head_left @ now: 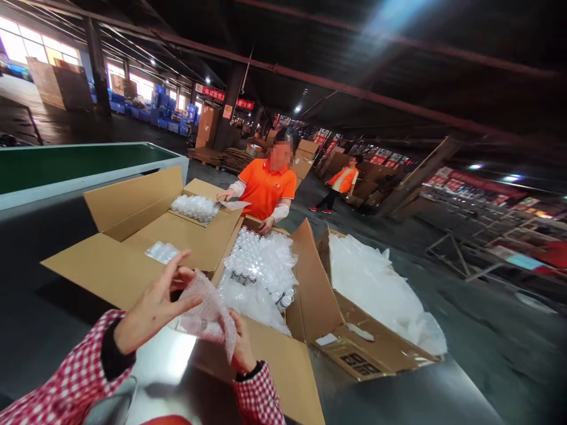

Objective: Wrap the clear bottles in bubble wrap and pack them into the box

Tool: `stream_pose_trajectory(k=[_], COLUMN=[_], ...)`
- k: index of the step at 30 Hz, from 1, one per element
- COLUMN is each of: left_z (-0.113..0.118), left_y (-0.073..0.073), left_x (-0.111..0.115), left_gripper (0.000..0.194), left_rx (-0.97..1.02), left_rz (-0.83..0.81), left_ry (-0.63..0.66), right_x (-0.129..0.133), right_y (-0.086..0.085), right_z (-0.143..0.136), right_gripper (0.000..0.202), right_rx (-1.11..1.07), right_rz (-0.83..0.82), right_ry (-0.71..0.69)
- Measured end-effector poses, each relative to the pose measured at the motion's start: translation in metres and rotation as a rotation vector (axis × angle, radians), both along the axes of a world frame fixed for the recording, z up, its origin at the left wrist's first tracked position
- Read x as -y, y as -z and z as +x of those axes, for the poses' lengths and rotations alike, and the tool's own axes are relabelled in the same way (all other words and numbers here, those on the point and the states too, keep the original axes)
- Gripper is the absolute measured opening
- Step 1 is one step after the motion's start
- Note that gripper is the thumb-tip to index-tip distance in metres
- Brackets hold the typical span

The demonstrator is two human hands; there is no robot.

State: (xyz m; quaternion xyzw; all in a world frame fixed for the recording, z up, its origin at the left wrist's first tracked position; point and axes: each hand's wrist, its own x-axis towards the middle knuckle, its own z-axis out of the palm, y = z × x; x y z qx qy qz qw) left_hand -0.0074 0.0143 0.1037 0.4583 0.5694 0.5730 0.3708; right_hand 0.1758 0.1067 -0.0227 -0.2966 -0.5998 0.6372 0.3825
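Note:
My right hand (pixel 242 347) grips a clear bubble-wrap bag (pixel 206 301) by its right side. A pale shape shows dimly through the plastic; I cannot make out what it is. My left hand (pixel 153 304) is beside the bag's upper left, thumb and fingers spread apart, with the thumb tip close to the plastic. Just beyond stands an open carton (pixel 261 260) holding several small bottles with clear tops and loose bubble wrap. To its left, another open carton (pixel 170 236) has wrapped items (pixel 195 208) at its far end and a small wrapped pack (pixel 162 252) nearer me.
A co-worker in an orange shirt (pixel 268 186) stands across the table, one hand at each carton. On the right, a third carton (pixel 354 348) is heaped with white plastic bags (pixel 376 289). A green conveyor (pixel 80 168) runs behind left. Another person (pixel 343 180) is farther back.

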Motion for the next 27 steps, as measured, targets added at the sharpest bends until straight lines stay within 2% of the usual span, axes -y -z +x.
stream_pose_trajectory(k=[1,2,5,6,7,9,11,13,15,16,17,19,21,23,25,27], left_z=[-0.007,-0.012,-0.018,-0.017,-0.013,-0.005,0.004,0.007,0.001,-0.006,-0.013,-0.027,-0.031,-0.02,-0.002,0.011], left_y=[0.004,0.011,0.04,0.05,0.06,0.076,0.085,0.086,0.081,0.077,0.071,0.056,0.042,0.034,0.036,0.046], left_x=[0.004,0.007,0.011,0.012,0.013,0.016,0.019,0.02,0.02,0.019,0.018,0.015,0.01,0.002,-0.009,-0.023], left_gripper=[0.084,0.088,0.071,0.062,0.053,0.037,0.031,0.028,0.025,0.023,0.024,0.036,0.057,0.082,0.093,0.076], left_rx=[-0.027,-0.01,0.234,0.316,0.383,0.504,0.638,0.782,0.848,0.815,0.734,0.429,0.003,-0.451,-0.866,-1.174], left_rz=[-0.02,-0.051,-0.131,-0.149,-0.177,-0.26,-0.353,-0.434,-0.416,-0.366,-0.298,-0.212,-0.218,-0.232,-0.26,-0.273], left_ry=[-0.005,0.055,0.411,0.479,0.487,0.394,0.329,0.364,0.419,0.438,0.451,0.487,0.499,0.451,0.371,0.307], right_x=[0.0,0.002,0.009,0.012,0.014,0.016,0.012,0.005,0.0,-0.002,-0.002,-0.003,-0.006,-0.014,-0.025,-0.038], right_y=[-0.002,-0.006,-0.022,-0.027,-0.03,-0.032,-0.032,-0.032,-0.034,-0.035,-0.036,-0.038,-0.036,-0.031,-0.026,-0.024], right_z=[0.002,0.004,0.01,0.012,0.015,0.023,0.033,0.04,0.041,0.04,0.036,0.025,0.01,-0.008,-0.026,-0.042], right_gripper=[0.027,0.027,0.03,0.032,0.035,0.042,0.049,0.047,0.037,0.033,0.031,0.031,0.035,0.04,0.045,0.048], right_rx=[-0.019,-0.025,-0.001,0.006,0.005,-0.006,0.007,0.052,0.075,0.075,0.071,0.072,0.093,0.137,0.191,0.222], right_rz=[-0.032,-0.047,-0.054,-0.07,-0.094,-0.137,-0.093,0.018,0.074,0.052,-0.003,-0.125,-0.215,-0.255,-0.278,-0.289], right_ry=[0.01,0.012,-0.052,-0.094,-0.141,-0.26,-0.41,-0.516,-0.498,-0.449,-0.401,-0.35,-0.347,-0.326,-0.251,-0.155])
